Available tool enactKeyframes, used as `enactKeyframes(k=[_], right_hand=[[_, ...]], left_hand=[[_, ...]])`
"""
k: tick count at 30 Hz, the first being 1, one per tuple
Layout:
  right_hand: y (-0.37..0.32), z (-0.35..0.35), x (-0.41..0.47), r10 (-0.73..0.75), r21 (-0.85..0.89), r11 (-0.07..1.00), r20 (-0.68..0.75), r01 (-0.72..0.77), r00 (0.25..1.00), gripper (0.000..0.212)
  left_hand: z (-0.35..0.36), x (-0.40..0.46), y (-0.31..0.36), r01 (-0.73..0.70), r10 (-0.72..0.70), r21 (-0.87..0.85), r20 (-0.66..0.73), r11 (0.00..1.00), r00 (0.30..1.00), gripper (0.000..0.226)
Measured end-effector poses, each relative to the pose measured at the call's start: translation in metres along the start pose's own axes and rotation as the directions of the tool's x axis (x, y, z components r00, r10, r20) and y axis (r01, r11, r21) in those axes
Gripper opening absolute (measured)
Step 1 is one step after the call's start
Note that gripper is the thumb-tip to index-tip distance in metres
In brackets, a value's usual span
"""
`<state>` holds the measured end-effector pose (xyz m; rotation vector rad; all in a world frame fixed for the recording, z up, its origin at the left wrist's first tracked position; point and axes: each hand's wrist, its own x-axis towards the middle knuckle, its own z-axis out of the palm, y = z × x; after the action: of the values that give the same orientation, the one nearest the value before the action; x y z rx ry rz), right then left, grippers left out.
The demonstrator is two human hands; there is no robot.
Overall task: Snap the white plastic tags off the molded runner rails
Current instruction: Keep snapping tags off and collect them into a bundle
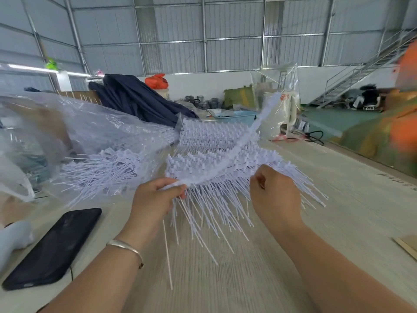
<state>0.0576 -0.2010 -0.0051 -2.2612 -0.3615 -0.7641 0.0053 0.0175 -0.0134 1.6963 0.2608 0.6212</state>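
A long white runner rail curves up from my left hand toward the back right, blurred by motion. My left hand pinches its near end between thumb and fingers. My right hand is curled around a bunch of white plastic tags whose thin tails fan out toward me. Behind them lies a stack of runner rails with tags attached. Another heap of loose tags lies to the left.
A black phone lies on the pale wooden table at the near left. Clear plastic bags pile up at the left, dark cloth behind them. A blurred person in orange is at the far right.
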Motion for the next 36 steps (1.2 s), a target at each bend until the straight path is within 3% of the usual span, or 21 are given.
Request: enactKeyframes(k=[3,6,8,12,15,18,21,23,27,30,36], right_hand=[[-0.001,-0.005,0.001,0.140,-0.234,0.968,0.194,-0.093,0.971,0.019],[-0.003,-0.006,-0.001,0.251,-0.307,0.940,0.336,-0.146,0.908,0.025],[-0.004,-0.004,-0.002,0.242,-0.345,0.932,0.360,-0.113,0.901,0.028],[-0.006,-0.003,-0.003,0.179,-0.361,0.931,0.319,-0.056,0.931,0.033],[-0.004,-0.002,-0.001,0.044,-0.288,0.958,0.168,0.006,0.985,0.027],[-0.004,0.000,-0.002,-0.163,-0.043,0.986,0.019,0.163,0.987,0.015],[-0.010,0.003,-0.004,-0.261,0.187,0.954,0.136,0.234,0.956,0.031],[-0.013,0.009,-0.009,-0.335,0.260,0.928,0.267,0.267,0.903,0.028],[-0.013,0.019,-0.015,-0.216,0.320,0.946,0.530,0.042,0.820,0.019],[-0.011,0.020,-0.011,-0.150,0.376,0.923,0.538,-0.077,0.830,0.019],[-0.008,0.017,-0.008,-0.113,0.417,0.899,0.518,-0.135,0.848,0.010]], left_hand=[[0.003,0.001,-0.006,0.121,-0.127,0.070,0.079,0.990,0.989,0.005],[0.005,0.006,-0.009,0.239,-0.237,-0.058,0.039,0.969,0.971,0.005],[0.006,0.009,-0.009,0.263,-0.260,-0.165,0.042,0.951,0.965,0.006],[0.003,0.009,-0.009,0.166,-0.162,-0.221,0.033,0.961,0.986,0.015],[0.001,0.005,-0.004,0.091,-0.073,-0.200,0.097,0.975,0.993,0.019],[0.004,-0.005,-0.001,0.028,-0.012,-0.058,0.260,0.998,0.966,0.023],[0.016,-0.016,0.000,-0.058,0.032,0.060,0.367,0.996,0.930,0.018],[0.026,-0.022,-0.001,-0.088,0.053,0.075,0.383,0.993,0.922,0.013],[0.036,-0.025,-0.002,-0.042,0.039,0.004,0.322,0.999,0.946,0.009],[0.034,-0.022,-0.002,0.054,-0.030,-0.073,0.291,0.996,0.956,0.009],[0.030,-0.018,-0.002,0.195,-0.142,-0.189,0.264,0.962,0.954,0.007]])
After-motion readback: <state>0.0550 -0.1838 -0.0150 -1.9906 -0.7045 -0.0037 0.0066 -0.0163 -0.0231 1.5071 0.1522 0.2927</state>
